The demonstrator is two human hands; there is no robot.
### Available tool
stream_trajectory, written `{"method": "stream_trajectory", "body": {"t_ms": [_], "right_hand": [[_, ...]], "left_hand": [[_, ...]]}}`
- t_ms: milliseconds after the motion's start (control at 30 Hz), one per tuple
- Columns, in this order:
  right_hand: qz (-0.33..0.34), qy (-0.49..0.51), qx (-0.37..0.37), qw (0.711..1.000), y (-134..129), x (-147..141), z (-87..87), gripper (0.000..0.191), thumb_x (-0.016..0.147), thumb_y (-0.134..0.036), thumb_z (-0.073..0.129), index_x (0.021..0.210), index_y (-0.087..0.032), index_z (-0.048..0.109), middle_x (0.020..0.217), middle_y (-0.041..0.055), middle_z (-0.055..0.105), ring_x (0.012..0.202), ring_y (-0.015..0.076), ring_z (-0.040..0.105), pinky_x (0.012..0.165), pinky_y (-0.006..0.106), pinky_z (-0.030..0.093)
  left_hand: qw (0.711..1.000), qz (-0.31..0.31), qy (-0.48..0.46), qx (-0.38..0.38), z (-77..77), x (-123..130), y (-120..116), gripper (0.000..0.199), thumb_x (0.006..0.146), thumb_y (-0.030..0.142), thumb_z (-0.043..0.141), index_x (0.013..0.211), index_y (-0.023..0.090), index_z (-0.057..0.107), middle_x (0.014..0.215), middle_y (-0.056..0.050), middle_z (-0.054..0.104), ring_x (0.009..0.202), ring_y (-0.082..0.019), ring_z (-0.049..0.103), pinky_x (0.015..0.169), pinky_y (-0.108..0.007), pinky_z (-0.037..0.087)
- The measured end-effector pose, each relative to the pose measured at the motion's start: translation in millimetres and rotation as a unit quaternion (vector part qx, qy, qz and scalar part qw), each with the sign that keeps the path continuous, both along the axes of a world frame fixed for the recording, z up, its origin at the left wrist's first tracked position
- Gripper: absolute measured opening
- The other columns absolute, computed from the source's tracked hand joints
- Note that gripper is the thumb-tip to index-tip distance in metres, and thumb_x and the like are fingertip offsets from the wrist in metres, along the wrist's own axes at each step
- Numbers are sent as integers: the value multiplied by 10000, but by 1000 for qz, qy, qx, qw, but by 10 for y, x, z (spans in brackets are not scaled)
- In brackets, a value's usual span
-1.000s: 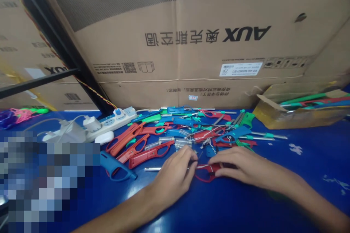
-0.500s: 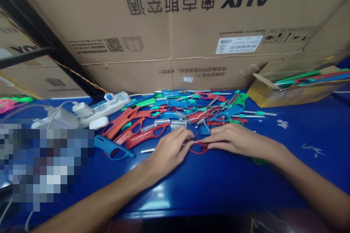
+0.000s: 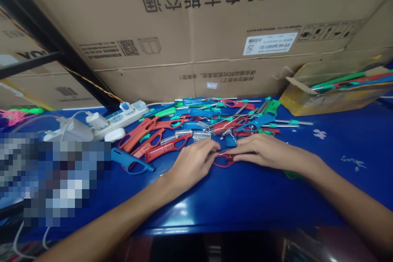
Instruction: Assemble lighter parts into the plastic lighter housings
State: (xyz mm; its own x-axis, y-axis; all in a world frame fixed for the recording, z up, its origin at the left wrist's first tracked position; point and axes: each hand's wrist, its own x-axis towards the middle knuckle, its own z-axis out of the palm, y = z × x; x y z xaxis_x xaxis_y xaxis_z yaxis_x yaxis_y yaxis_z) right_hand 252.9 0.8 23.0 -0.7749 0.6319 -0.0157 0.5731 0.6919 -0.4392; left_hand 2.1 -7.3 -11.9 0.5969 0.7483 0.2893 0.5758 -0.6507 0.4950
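Both hands meet over a red lighter casing (image 3: 223, 161) low on the blue table. My left hand (image 3: 196, 159) is closed on its left end, thumb and fingers pinched together, and covers most of the metal tube there. My right hand (image 3: 258, 150) grips the casing's other end with its fingertips. The casing's trigger loop shows between the hands; its small inner parts are too fine to make out. Just behind lies a small blue plastic piece (image 3: 231, 141). To the left of my left hand rest a red casing half (image 3: 167, 148) and a blue lighter casing (image 3: 130, 161).
A pile of lighter parts (image 3: 208, 116) with metal tubes and wires spreads behind the hands. A power strip (image 3: 123, 119) with plugs stands left. At right is an open carton (image 3: 331, 104) holding lighters. A large cardboard box (image 3: 190, 28) forms the back wall.
My left hand has shifted slightly along the casing and now hides most of the metal tube that stuck out before. My right hand keeps its hold. The view has tilted a little.
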Motion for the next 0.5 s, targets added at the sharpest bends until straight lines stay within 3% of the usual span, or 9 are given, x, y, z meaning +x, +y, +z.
{"method": "stream_trajectory", "body": {"t_ms": [267, 500], "right_hand": [[18, 8, 12, 1000, 21, 11, -44, 359, 1028, -435, 436, 1340, -370, 601, 999, 26, 708, 861, 172, 631, 699, 276, 443], [-3, 6, -26, 1000, 19, -14, -32, 359, 1016, -439, 466, 1348, -380, 589, 937, 16, 720, 809, 168, 611, 671, 272, 422]], "left_hand": [[988, 34, -70, -132, 1, 1, 91, 147, 874, 175, 625, 1014, 215, 650, 893, 15, 704, 746, -139, 632, 706, -265, 485], [982, 26, -92, -162, -49, -25, 154, 164, 849, 217, 647, 1012, 199, 654, 881, 12, 699, 702, -125, 600, 663, -239, 476]]}}
